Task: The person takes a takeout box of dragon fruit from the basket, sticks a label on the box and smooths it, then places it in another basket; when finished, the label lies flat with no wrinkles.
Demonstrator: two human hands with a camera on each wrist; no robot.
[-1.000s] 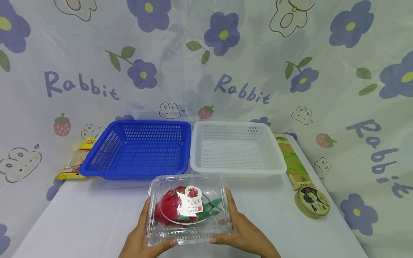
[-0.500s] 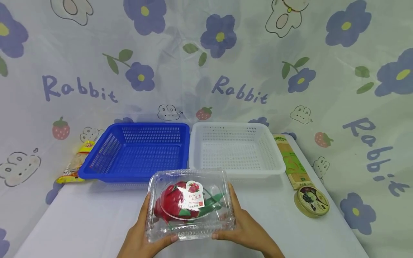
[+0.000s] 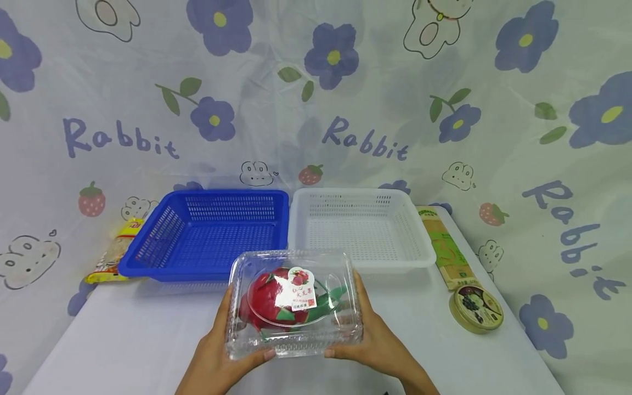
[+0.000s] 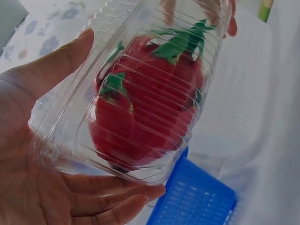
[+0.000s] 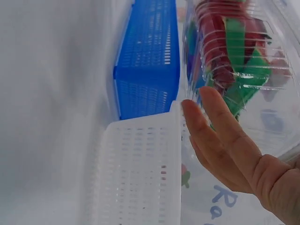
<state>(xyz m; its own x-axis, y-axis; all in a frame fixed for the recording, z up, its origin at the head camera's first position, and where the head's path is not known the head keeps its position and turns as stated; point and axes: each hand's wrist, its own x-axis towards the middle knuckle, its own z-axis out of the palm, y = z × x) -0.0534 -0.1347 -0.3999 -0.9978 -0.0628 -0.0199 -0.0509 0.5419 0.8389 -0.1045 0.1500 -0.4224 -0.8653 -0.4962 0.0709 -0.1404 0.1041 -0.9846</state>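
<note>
A clear plastic clamshell box (image 3: pixel 316 337) hangs in front of the two baskets in the head view, tilted so its lid faces me. Through its walls shows a red dragon fruit (image 4: pixel 150 103) with green leafy tips, and a white printed label (image 3: pixel 302 293) is on the lid. My left hand (image 3: pixel 212 345) grips the box's left end, thumb on the near edge and fingers along the side and below. My right hand (image 3: pixel 380 340) holds the opposite end, its thumb also at the near edge. In the right wrist view, that hand's fingers (image 5: pixel 229 126) extend along the box's ribbed underside.
A blue basket (image 3: pixel 204 271) stands at the back left, beside a white basket (image 3: pixel 365 264). Left of them lies a yellow-ended food bag (image 3: pixel 116 252). On the right are a long green-and-tan packet (image 3: pixel 449 252) and a round gold tin (image 3: pixel 476 309). A printed curtain (image 3: pixel 281 109) hangs behind.
Both hands have raised the clamshell box slightly and moved it toward the baskets; it now overlaps their front rims in the head view. The head view has shifted slightly.
</note>
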